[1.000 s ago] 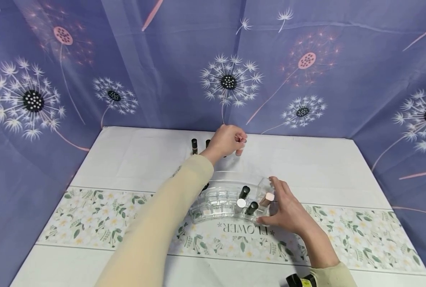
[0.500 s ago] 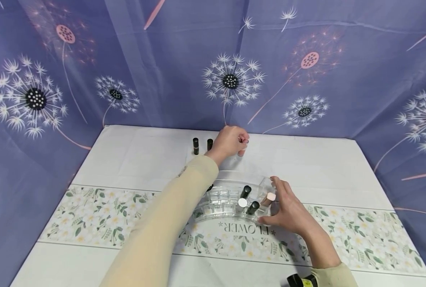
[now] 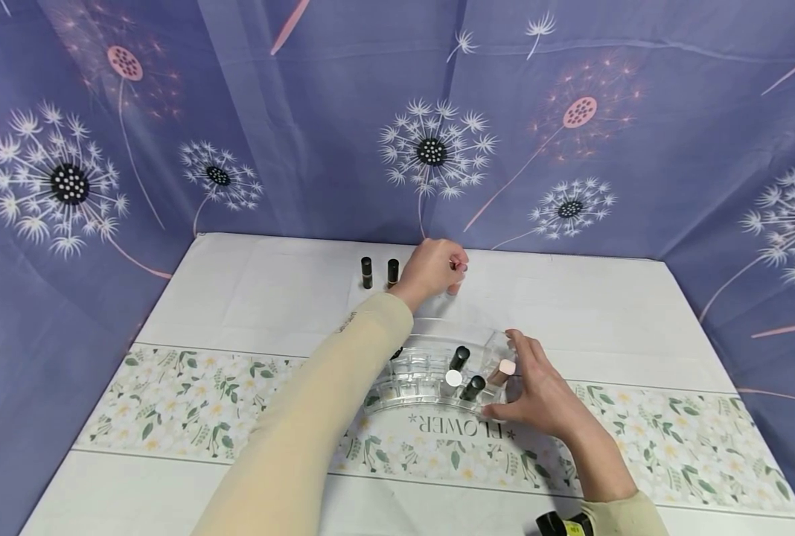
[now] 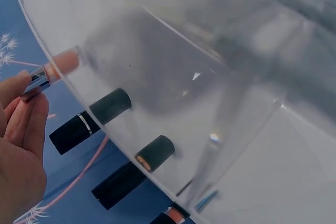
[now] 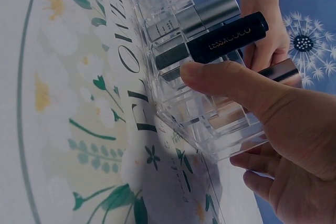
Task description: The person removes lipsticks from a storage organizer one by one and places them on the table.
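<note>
My left hand (image 3: 433, 266) reaches to the back of the table and pinches a pink lipstick tube (image 4: 64, 62) by its silver part. Beside it, two black lipsticks (image 3: 367, 272) stand upright; in the left wrist view black tubes (image 4: 89, 121) show partly through clear plastic. My right hand (image 3: 538, 387) grips the right end of a clear, curved lipstick organizer (image 3: 414, 372), thumb in front and fingers behind. Upright in that end are black lipsticks (image 3: 473, 387), a tube with a white-looking top (image 3: 453, 378) and a rose-gold one (image 3: 502, 371). My left sleeve hides the organizer's left part.
The white table (image 3: 277, 298) carries a flower-print band (image 3: 190, 409) with the word FLOWER. A purple dandelion-print curtain (image 3: 317, 134) surrounds its back and sides. A black item with a yellow label (image 3: 561, 525) sits at my right sleeve.
My left hand and sleeve have shifted slightly right, so the second black lipstick at the back shows more. The right hand keeps its hold on the organizer.
</note>
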`<state>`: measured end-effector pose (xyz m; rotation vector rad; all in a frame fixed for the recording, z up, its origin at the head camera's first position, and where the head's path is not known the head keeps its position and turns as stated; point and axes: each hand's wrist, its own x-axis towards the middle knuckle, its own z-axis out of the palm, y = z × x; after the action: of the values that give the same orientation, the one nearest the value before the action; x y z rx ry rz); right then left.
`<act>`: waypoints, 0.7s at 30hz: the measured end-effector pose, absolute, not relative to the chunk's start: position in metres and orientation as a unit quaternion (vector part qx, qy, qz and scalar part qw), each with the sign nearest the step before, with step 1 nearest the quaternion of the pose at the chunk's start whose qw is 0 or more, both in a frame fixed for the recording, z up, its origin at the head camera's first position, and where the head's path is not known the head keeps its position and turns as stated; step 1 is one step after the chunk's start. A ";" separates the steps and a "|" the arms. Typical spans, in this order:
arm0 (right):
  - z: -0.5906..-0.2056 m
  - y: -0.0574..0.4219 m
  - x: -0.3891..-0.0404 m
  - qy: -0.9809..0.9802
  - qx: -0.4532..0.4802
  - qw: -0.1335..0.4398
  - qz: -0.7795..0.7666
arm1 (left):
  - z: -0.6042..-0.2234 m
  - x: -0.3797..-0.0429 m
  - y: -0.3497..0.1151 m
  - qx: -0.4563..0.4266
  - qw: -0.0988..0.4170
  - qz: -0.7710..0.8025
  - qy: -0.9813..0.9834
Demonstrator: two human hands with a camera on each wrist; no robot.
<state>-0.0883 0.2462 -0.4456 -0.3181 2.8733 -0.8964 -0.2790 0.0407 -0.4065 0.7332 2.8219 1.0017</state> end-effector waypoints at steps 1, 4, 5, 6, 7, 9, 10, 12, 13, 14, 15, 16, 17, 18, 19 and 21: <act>-0.445 0.246 -0.088 0.948 -0.105 0.057 -0.296 | -0.407 -0.279 0.041 0.237 0.030 0.324 0.915; -0.445 0.246 -0.088 0.948 -0.105 0.057 -0.296 | -0.408 -0.279 0.041 0.237 0.032 0.320 0.917; -0.445 0.246 -0.088 0.948 -0.106 0.056 -0.295 | -0.408 -0.279 0.042 0.238 0.032 0.321 0.916; -0.445 0.246 -0.088 0.948 -0.106 0.055 -0.295 | -0.409 -0.279 0.042 0.240 0.031 0.318 0.917; -0.445 0.246 -0.088 0.948 -0.106 0.055 -0.294 | -0.409 -0.279 0.042 0.242 0.031 0.317 0.916; -0.445 0.246 -0.088 0.948 -0.106 0.054 -0.294 | -0.410 -0.279 0.042 0.247 0.029 0.314 0.916; -0.445 0.245 -0.088 0.948 -0.107 0.054 -0.295 | -0.411 -0.279 0.041 0.249 0.030 0.313 0.916; -0.445 0.245 -0.088 0.948 -0.106 0.055 -0.294 | -0.412 -0.279 0.041 0.253 0.032 0.307 0.917; -0.446 0.245 -0.088 0.948 -0.106 0.055 -0.295 | -0.412 -0.279 0.041 0.255 0.033 0.304 0.917; -0.446 0.245 -0.088 0.948 -0.106 0.054 -0.296 | -0.413 -0.279 0.041 0.256 0.034 0.301 0.918; -0.445 0.245 -0.088 0.948 -0.107 0.054 -0.296 | -0.413 -0.279 0.041 0.257 0.035 0.299 0.918; -0.446 0.246 -0.088 0.947 -0.107 0.053 -0.297 | -0.413 -0.279 0.041 0.258 0.035 0.298 0.918; -0.446 0.246 -0.088 0.947 -0.108 0.052 -0.297 | -0.412 -0.279 0.041 0.260 0.035 0.296 0.918; -0.446 0.246 -0.088 0.948 -0.108 0.052 -0.296 | -0.412 -0.279 0.041 0.261 0.037 0.297 0.918; -0.446 0.246 -0.088 0.947 -0.108 0.051 -0.297 | -0.412 -0.279 0.040 0.262 0.038 0.298 0.917; -0.446 0.246 -0.088 0.947 -0.110 0.051 -0.298 | -0.411 -0.279 0.040 0.264 0.042 0.301 0.915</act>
<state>-0.0881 0.2457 -0.4458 -0.3336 2.8817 -0.9085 -0.2787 0.0400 -0.4114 0.8087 2.8011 0.9215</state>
